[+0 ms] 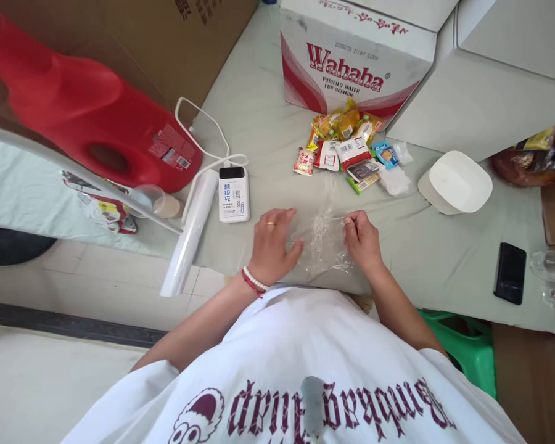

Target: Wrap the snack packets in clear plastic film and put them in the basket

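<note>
A crumpled piece of clear plastic film (322, 237) lies on the cloth-covered table in front of me. Its right edge is pinched between the thumb and fingers of my right hand (363, 240). On the film's left side is my left hand (275, 246), palm down, thumb and fingers apart, holding nothing. Whether its fingertips touch the film I cannot tell. Beyond the film sits a pile of small packaged snacks (351, 154) in yellow, red, blue and white wrappers. A white plastic bowl (462, 182) stands to the right of the pile.
A white Wahaba carton (356, 68) backs the snacks. At left are a red jug (97, 117), a white power bank (234, 194) with a cable and a clear plastic roll (187, 240). A black phone (510, 273) lies near the right front edge, above a green stool (472, 351).
</note>
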The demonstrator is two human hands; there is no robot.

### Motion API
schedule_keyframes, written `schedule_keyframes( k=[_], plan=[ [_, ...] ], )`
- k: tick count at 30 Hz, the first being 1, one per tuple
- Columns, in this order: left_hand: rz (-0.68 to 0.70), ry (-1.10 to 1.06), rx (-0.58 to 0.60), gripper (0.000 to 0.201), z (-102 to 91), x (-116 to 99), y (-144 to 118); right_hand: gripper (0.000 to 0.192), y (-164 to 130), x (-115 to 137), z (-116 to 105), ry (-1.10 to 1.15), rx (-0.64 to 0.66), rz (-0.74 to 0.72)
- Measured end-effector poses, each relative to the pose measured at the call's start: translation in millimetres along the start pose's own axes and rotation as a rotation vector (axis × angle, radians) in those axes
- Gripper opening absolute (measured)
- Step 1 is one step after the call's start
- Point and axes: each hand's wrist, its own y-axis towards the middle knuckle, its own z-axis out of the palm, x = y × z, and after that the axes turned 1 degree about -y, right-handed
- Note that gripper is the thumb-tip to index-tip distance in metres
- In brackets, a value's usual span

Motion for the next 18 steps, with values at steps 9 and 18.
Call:
schedule_keyframes(
  k=[9,18],
  plan=[
    [-0.221,-0.421,0.089,0.030,57.8,-3.7,45.2,0.025,-8.8,7.2,-17.5,-0.002,-0.038,0.013],
    [-0.587,-0.859,0.047,0.027,43.3,18.4,38.8,0.034,-17.4,-46.9,-66.2,-0.187,0.084,0.075]
  ],
)
